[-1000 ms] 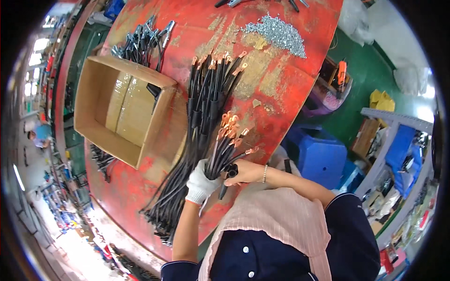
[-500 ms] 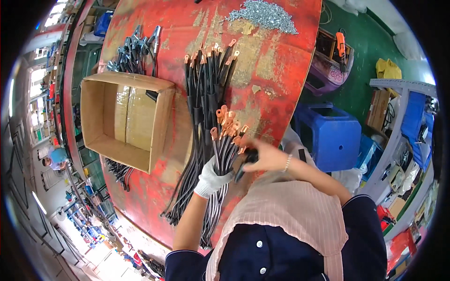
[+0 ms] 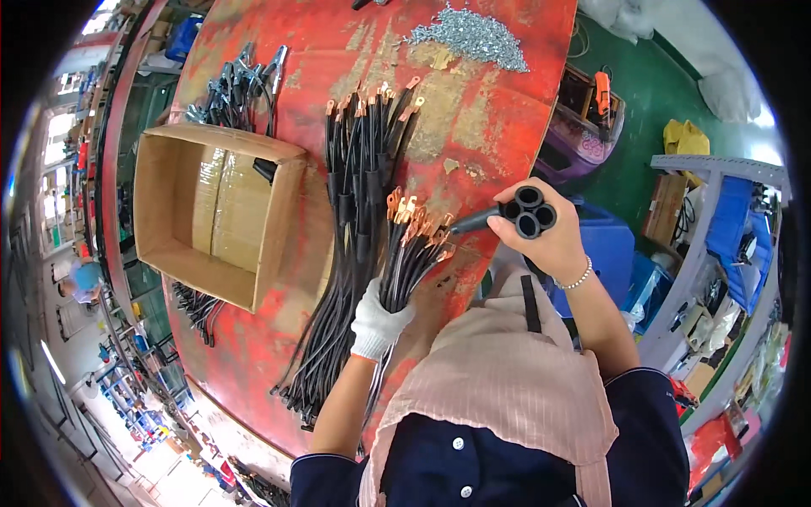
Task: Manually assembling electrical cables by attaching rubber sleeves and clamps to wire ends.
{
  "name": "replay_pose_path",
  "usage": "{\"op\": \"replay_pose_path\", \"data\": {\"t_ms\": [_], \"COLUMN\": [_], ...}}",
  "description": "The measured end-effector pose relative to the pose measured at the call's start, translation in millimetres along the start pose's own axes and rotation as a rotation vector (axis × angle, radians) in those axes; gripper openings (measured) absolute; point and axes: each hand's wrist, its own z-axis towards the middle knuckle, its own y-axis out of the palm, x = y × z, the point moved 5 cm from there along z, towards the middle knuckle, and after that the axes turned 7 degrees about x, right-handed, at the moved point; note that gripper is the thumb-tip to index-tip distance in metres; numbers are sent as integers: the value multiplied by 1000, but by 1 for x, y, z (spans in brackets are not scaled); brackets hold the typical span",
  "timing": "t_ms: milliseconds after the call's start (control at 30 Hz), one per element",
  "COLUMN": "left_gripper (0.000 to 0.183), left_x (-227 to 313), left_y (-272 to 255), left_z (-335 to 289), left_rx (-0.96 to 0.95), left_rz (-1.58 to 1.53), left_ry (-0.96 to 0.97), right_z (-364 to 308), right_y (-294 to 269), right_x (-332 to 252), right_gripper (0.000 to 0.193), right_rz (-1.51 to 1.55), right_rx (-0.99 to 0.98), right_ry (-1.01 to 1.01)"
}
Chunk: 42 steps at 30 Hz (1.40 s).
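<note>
A worker at a worn red table (image 3: 507, 127) grips a bundle of black cables (image 3: 410, 262) with copper terminals in the gloved left hand (image 3: 378, 319), fingers clamped around it, while the bare right hand (image 3: 541, 237) is closed on a cluster of short black sleeves (image 3: 528, 213), one apparently being slid toward a terminal. A long pile of similar cables (image 3: 359, 211) lies on the table, some already sleeved. The cardboard box (image 3: 211, 211) beside it looks almost empty, suggesting much work remains.
</note>
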Motion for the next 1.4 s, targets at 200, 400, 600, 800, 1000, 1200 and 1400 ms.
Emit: {"op": "replay_pose_path", "data": {"t_ms": [200, 400, 600, 800, 1000, 1200, 1400], "left_gripper": [52, 53, 53, 48, 50, 50, 54], "left_x": [9, 16, 20, 6, 6, 3, 17], "left_y": [5, 6, 2, -4, -4, -8, -12], "left_z": [-9, -14, -17, -14, -11, -11, -9], "left_rx": [95, 114, 144, 13, -24, -51, -74], "left_rz": [190, 230, 189, -12, -31, -140, -39], "left_ry": [-1, -26, 22, 2, -57, -42, -13], "right_z": [5, 9, 14, 7, -15, -11, -72], "right_y": [-2, -4, 5, 13, 38, 42, 115], "right_x": [-11, -11, 14, 70, 99, 92, 135], "right_gripper": [27, 25, 28, 30, 37, 43, 42], "right_rz": [-168, -276, -252, 133, 541, 614, 395], "right_rx": [-71, -162, -319, -328, -76, -400, -590], "right_ry": [-105, -75, 45, 321, 516, 373, 364]}}
